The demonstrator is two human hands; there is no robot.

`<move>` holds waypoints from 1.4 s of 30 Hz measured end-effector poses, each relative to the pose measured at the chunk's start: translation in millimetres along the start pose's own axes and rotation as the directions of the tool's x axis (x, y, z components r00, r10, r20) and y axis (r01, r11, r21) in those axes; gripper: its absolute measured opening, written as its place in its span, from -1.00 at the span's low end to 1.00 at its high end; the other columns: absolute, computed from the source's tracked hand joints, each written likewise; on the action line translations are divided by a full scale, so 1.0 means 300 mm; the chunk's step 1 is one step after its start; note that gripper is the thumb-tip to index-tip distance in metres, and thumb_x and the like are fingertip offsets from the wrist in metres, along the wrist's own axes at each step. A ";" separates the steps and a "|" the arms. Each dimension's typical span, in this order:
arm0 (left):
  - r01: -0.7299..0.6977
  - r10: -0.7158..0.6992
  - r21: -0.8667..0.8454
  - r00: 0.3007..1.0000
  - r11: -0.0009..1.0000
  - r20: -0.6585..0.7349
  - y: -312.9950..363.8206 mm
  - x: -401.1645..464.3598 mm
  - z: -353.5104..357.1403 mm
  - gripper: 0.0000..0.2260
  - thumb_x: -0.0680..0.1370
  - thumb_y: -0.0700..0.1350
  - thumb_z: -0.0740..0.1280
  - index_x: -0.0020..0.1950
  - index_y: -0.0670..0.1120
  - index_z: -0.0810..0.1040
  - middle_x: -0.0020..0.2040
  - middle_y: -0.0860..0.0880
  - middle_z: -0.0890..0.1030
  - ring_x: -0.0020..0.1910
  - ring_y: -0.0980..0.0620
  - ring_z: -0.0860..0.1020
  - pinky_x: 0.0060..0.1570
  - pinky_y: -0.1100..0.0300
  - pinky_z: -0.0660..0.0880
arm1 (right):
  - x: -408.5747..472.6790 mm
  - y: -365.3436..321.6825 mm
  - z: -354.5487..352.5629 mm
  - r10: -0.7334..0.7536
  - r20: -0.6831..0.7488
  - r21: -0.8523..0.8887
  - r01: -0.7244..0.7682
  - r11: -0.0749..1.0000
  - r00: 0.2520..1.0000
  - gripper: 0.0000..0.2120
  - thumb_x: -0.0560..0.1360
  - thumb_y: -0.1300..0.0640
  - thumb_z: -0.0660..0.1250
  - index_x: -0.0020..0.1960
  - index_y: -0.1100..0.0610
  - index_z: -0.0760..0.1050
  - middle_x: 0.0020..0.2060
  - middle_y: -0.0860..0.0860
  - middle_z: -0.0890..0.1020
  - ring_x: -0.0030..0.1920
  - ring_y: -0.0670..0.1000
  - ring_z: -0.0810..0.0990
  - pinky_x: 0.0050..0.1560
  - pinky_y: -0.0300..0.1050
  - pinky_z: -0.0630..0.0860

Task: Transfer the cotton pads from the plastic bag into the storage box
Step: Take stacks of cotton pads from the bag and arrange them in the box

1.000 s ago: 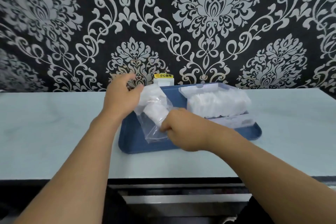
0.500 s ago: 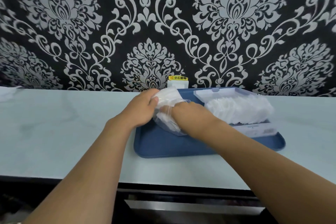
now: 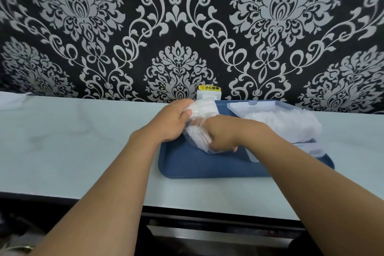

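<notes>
Left hand: the left hand (image 3: 173, 120) gripped the upper end of the clear plastic bag (image 3: 196, 131), fingers curled round the bunched film and the white cotton inside it, thumb pressed against the near side.
Right hand: the right hand (image 3: 223, 134) clutched the lower end of the same bag, knuckles up, fingers wrapped under it just above the tray floor; the fingertips were mostly hidden beneath the bag.
Plastic bag: crumpled and held between both hands, tilted with its far end higher, over the left-centre of the tray.
Cotton pads in the bag: a stack of round white cotton pads (image 3: 204, 105) showed at the upper end beside the left fingers, with more pressed against the film lower down; how many there were could not be told.
Storage box: the clear rectangular plastic storage box (image 3: 252, 106) sat on the right half of the tray, its lid open, just beside the right wrist.
Pads in the box: a heaped mass of white cotton pads (image 3: 288, 124) filled the box and rose above its rim.
Tray: the dark blue rounded plastic tray (image 3: 199, 166) lay on the pale marbled counter (image 3: 72, 141), close to the wall.
Wall: black wallpaper with a silver damask pattern (image 3: 178, 27) stood behind the counter, with a small white socket bearing a yellow warning label (image 3: 209, 91) at its foot, behind the bag.
</notes>
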State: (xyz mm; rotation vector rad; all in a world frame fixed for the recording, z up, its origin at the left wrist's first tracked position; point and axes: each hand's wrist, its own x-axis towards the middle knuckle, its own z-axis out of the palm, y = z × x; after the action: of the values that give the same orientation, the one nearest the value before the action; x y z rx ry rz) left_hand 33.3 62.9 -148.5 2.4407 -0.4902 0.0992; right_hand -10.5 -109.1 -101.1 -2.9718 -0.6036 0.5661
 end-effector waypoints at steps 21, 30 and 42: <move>0.098 -0.131 -0.100 0.899 0.990 -0.419 0.123 0.027 -0.003 -0.74 0.67 0.02 0.18 0.24 -0.09 0.52 0.22 -0.06 0.52 0.21 -0.04 0.49 0.18 0.09 0.42 | -0.213 0.164 -0.009 0.151 -0.647 0.594 0.370 0.714 0.748 -0.62 0.26 0.20 0.65 -0.08 0.11 0.50 -0.10 0.01 0.60 -0.18 -0.05 0.52 -0.21 -0.28 0.44; 0.097 -0.150 -0.770 0.989 0.630 0.002 0.502 -0.120 0.054 -0.66 0.51 -0.05 0.49 0.25 -0.02 0.55 0.11 0.01 0.67 -0.01 0.08 0.68 -0.06 0.22 0.62 | -0.267 0.216 -0.014 0.191 -0.594 0.769 0.481 0.421 0.781 -0.27 0.39 0.41 0.50 0.44 -0.01 0.35 0.06 0.18 0.63 -0.26 -0.02 0.63 -0.33 -0.11 0.57; 0.276 -0.280 -0.932 0.937 0.236 0.207 0.535 -0.082 0.122 -0.77 0.60 -0.25 0.36 0.25 -0.18 0.51 0.12 -0.19 0.70 0.09 -0.16 0.69 0.16 -0.07 0.60 | -0.303 0.243 0.021 0.114 -0.786 0.340 0.271 0.900 0.608 -0.17 0.22 -0.13 0.60 0.42 -0.06 0.36 0.28 -0.17 0.37 0.29 -0.09 0.37 0.27 -0.26 0.38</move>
State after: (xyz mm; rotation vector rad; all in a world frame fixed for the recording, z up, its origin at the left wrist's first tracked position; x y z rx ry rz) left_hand -50.8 -68.0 -89.2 1.2268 -0.0092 -0.2908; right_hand -63.9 -211.7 -85.0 -2.3626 -0.4209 -0.5842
